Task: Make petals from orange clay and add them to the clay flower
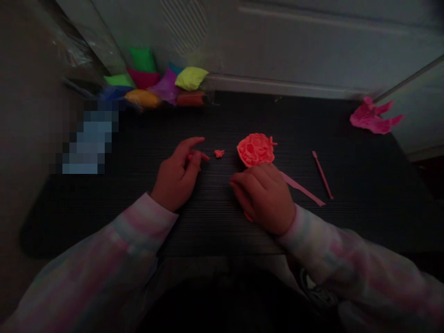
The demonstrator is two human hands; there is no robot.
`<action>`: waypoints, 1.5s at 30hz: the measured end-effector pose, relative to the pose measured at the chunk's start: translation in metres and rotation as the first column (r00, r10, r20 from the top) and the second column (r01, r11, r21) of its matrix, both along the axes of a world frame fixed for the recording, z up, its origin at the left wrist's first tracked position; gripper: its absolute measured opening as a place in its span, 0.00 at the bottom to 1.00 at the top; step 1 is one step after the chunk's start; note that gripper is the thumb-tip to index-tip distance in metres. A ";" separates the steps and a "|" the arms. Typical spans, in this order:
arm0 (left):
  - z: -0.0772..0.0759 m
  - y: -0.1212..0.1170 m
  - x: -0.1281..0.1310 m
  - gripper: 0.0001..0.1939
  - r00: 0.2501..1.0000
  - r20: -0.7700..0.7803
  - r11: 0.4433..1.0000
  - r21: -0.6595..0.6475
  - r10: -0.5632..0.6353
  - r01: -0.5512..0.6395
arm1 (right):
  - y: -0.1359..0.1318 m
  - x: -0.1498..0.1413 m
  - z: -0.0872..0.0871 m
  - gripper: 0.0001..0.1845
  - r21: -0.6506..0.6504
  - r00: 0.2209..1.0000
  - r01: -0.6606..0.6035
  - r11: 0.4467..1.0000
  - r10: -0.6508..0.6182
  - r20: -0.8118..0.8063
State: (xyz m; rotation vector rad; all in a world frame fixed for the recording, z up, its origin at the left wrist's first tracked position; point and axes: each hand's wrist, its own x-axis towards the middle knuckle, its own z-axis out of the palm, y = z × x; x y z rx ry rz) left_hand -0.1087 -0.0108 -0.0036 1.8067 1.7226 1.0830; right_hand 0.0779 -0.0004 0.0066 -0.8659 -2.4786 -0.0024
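Note:
On the dark table, my left hand has its index finger stretched out, while the thumb and other fingers close on a bit of orange-red modelling clay. Just right of those fingertips lies a small crumbled clay lump. My right hand is closed, its fingertips pressed together and turned down; whatever they hold is hidden. A clay-coloured edge peeks out beneath its palm side. Right behind this hand sits a round orange-red clay piece with curled, petal-like folds and a small stub on its right.
Right of my right hand lie a flat pink clay tool and a thin pink stick tool. Coloured clay packets stand at the back left, near a blurred-out object. Crumpled pink wrapping rests at the back right. A pale panel rises behind the table.

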 end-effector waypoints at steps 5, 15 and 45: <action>0.000 0.000 0.000 0.17 1.000 -0.009 1.000 -0.009 0.009 -0.009 | 0.000 -0.010 -0.006 0.09 0.113 0.989 -0.010 0.994 -0.006 0.145; -0.001 0.001 0.000 0.17 1.000 0.011 1.000 -0.008 0.021 -0.021 | -0.005 -0.016 -0.005 0.10 0.124 0.964 -0.051 0.991 0.016 0.265; 0.001 0.001 0.000 0.17 0.999 0.028 0.999 -0.030 0.019 -0.018 | 0.003 -0.010 -0.011 0.11 0.203 0.984 0.125 0.971 -0.148 0.100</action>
